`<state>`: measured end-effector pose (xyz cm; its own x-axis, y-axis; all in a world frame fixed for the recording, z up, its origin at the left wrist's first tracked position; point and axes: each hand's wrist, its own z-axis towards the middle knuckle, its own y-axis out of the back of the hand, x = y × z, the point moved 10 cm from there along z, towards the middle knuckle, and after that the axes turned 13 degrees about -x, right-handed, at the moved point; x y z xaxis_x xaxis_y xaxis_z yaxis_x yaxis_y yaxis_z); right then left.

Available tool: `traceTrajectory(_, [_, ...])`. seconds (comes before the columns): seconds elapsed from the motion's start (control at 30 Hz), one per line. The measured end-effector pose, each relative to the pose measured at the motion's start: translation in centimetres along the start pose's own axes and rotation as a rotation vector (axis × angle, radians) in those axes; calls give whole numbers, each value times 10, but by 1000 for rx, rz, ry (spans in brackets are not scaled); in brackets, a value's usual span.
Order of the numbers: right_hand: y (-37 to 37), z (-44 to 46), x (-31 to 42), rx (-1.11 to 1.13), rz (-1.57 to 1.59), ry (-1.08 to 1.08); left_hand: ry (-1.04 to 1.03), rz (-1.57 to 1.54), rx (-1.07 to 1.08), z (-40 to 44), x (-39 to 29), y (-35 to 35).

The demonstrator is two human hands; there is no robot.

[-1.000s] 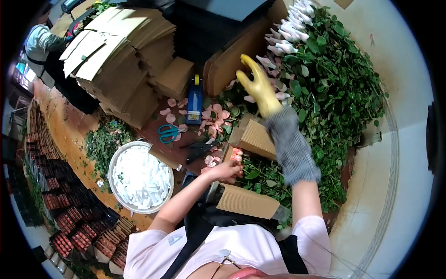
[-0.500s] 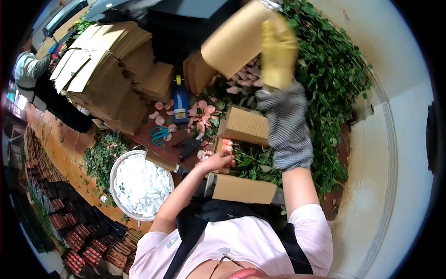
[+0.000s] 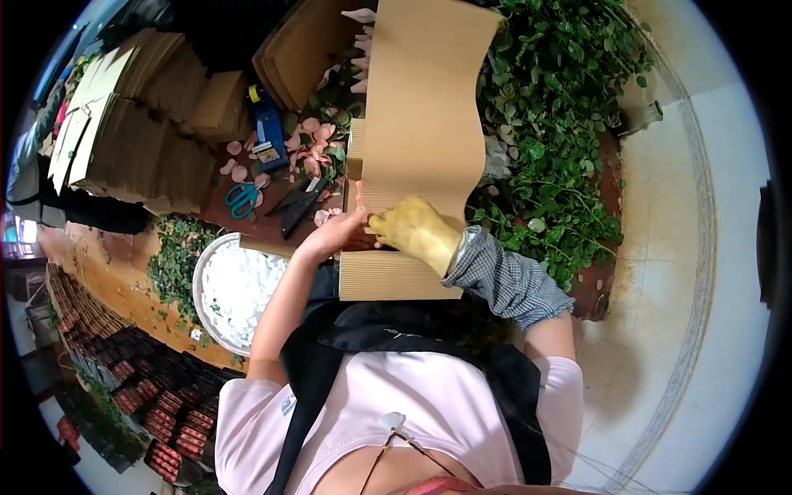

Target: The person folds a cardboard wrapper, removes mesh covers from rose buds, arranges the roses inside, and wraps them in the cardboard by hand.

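Observation:
A long sheet of corrugated cardboard (image 3: pixel 425 107) stretches forward from my hands over the work surface, its right edge wavy. My right hand (image 3: pixel 417 232), in a yellow rubber glove, is closed on the sheet's near part. My bare left hand (image 3: pixel 340 234) is at the sheet's near left corner, touching the gloved fingers; its fingers are curled and partly hidden, so what they hold cannot be made out. A bit of pink rose shows just above it. Below both hands lies a folded corrugated piece (image 3: pixel 400 276). Another cardboard edge (image 3: pixel 356 148) shows left of the sheet.
Leafy rose stems (image 3: pixel 549 148) lie right. Left are teal scissors (image 3: pixel 242 200), a black tool (image 3: pixel 299 206), a blue tape dispenser (image 3: pixel 266 128), pink petals (image 3: pixel 313 140), a basin (image 3: pixel 198 289) of white pieces and cardboard stacks (image 3: pixel 144 124). A person (image 3: pixel 37 186) stands far left.
My gloved hand reached forward, took the cardboard sheet and brought it back over the stems and nearer box piece. The hands now meet. The view has shifted, moving the tools left.

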<state>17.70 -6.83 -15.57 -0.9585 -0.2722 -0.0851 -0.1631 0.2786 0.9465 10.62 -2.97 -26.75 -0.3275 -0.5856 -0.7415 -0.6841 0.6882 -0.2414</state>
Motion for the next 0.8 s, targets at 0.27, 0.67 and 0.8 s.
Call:
traceTrajectory(0.27, [32,-33,-46,-512,621,66,-418,605,-531,-4,20,62])
traceTrajectory(0.67, [-90,29,-36,-250,202,9,-533,1098,-566,-11,-21,42])
traceTrajectory(0.8, [-90,38,-32,-112,113,-72,-727,1343,-558,-43,-81,9])
